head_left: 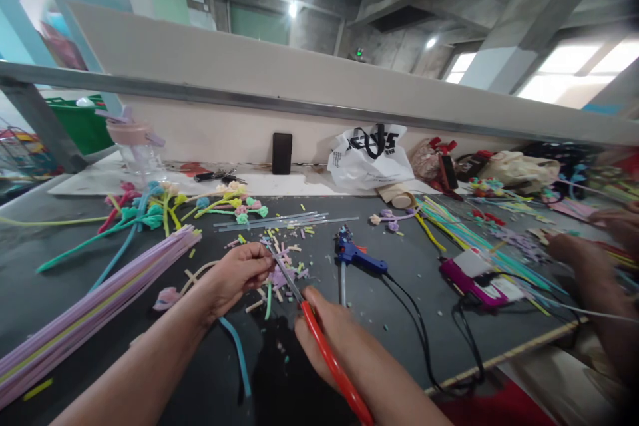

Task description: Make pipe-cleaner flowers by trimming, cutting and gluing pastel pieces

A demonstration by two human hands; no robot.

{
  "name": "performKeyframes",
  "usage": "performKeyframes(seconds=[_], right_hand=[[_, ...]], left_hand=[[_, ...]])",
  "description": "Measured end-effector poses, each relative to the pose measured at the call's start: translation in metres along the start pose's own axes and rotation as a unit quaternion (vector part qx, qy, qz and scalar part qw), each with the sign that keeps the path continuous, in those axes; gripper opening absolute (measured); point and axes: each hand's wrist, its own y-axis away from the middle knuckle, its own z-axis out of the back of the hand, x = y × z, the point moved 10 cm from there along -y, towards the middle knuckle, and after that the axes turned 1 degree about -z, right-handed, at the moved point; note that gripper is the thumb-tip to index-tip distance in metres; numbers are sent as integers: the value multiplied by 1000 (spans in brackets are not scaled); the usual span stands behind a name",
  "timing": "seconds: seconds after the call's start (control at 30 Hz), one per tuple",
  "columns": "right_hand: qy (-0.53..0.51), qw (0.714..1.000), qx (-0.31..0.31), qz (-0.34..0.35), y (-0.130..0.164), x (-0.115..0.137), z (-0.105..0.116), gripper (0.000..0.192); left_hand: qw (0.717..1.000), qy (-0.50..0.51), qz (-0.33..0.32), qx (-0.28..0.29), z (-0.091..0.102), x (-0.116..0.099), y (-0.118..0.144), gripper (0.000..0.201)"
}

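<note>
My right hand (319, 329) grips red-handled scissors (319, 339), whose blades (284, 273) point up and left toward my left hand. My left hand (237, 276) pinches a small piece of pipe cleaner at the blade tips; what it holds is mostly hidden by the fingers. Under both hands lies a scatter of short coloured pipe cleaner offcuts (279, 276) on the dark table (60, 293). A blue pipe cleaner (239, 353) curls below my left wrist.
A bundle of lilac pipe cleaners (94, 306) lies at left, finished pipe cleaner flowers (164, 210) behind it. A blue glue gun (357, 256) with black cable sits right of centre, glue sticks (284, 219) behind. Another person's hands (594, 259) work at right. A white bag (369, 156) stands at the back.
</note>
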Motion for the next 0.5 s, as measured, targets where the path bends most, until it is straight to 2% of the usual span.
performKeyframes(seconds=[0.2,0.5], right_hand=[[10,1000,9,-27,-2,-5,-2,8],[28,1000,-5,10,0,2,0,9]], left_hand=[[1000,-4,6,0,-2,0,1,21],[1000,7,5,3,0,1,0,21]])
